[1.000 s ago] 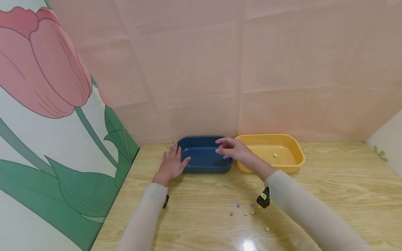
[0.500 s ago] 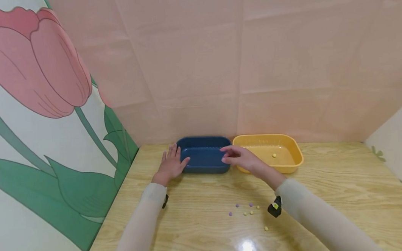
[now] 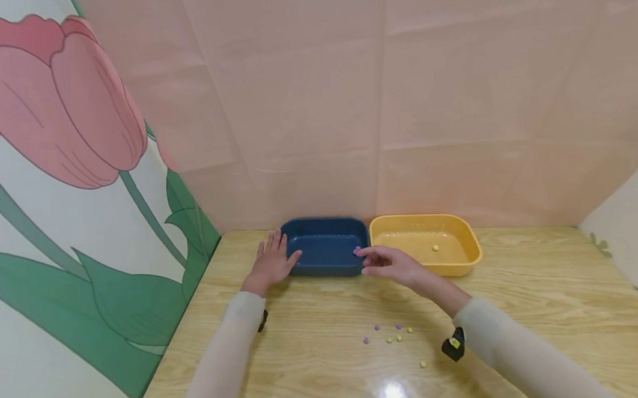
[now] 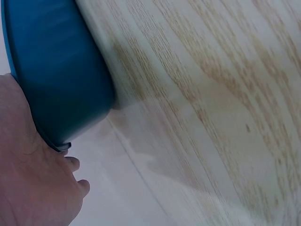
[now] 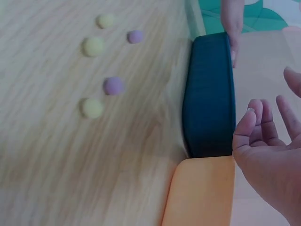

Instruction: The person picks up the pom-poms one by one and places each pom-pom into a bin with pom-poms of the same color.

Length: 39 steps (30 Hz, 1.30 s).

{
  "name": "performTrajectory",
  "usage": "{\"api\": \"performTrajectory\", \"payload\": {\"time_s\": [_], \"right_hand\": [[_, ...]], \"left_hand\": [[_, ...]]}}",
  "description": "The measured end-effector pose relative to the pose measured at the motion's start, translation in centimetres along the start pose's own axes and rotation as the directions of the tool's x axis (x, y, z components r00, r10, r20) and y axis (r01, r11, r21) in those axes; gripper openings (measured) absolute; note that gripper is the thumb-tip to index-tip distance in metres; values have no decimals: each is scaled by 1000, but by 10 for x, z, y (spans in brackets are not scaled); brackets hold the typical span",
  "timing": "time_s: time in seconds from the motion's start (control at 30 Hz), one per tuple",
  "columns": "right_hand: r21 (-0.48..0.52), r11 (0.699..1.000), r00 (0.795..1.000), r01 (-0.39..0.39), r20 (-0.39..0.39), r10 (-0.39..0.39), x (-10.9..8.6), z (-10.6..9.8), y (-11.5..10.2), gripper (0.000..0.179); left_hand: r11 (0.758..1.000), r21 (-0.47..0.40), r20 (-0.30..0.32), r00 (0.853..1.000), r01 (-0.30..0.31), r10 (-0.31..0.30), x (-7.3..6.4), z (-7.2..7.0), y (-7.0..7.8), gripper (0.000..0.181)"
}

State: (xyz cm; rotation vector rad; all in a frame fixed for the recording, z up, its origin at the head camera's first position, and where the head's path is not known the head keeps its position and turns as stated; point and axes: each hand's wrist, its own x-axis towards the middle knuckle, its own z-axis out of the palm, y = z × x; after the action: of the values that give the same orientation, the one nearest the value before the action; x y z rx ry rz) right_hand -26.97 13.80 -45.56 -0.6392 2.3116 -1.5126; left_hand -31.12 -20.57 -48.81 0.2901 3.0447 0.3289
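Observation:
My left hand [image 3: 272, 261] lies on the left end of the blue tray [image 3: 323, 271] with fingers straight and thumb over the rim. The left wrist view shows that hand [image 4: 37, 174] against the tray's outer wall [image 4: 61, 70]. At the tray's right end hovers my right hand [image 3: 391, 265]; its fingers bend loosely, and nothing shows between them. Purple pieces [image 3: 357, 250] lie in the blue tray close to those fingertips. In the right wrist view, the right hand [image 5: 270, 141] has thumb and fingers apart, beside the rim where both trays meet.
A yellow tray [image 3: 471, 262] adjoins the blue one on the right, with one yellow piece [image 3: 436, 248] inside. Several small round yellow pieces [image 3: 399, 339] and purple pieces [image 3: 377, 327] lie on the wooden table [image 3: 316, 349]. A pink backdrop [image 3: 303, 103] rises behind the trays.
My right hand has drawn back from over the blue tray, rightward and toward me. Purple pieces, hidden half a second ago, show in the tray. The left hand stays in place.

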Motion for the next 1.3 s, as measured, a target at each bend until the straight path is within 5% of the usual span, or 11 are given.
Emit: {"api": "performTrajectory", "payload": {"time_s": [0.53, 1.03, 1.3], "right_hand": [[-87, 994, 981, 61, 191, -43, -12, 4, 33, 48], [-160, 982, 932, 105, 359, -41, -23, 3, 45, 48], [-272, 949, 910, 161, 413, -36, -23, 2, 48, 46]], "left_hand": [[1000, -4, -5, 1000, 9, -9, -2, 2, -1, 81], [1000, -30, -3, 1000, 2, -2, 0, 1, -1, 79], [1000, -2, -2, 1000, 6, -6, 1, 1, 0, 82]]}}
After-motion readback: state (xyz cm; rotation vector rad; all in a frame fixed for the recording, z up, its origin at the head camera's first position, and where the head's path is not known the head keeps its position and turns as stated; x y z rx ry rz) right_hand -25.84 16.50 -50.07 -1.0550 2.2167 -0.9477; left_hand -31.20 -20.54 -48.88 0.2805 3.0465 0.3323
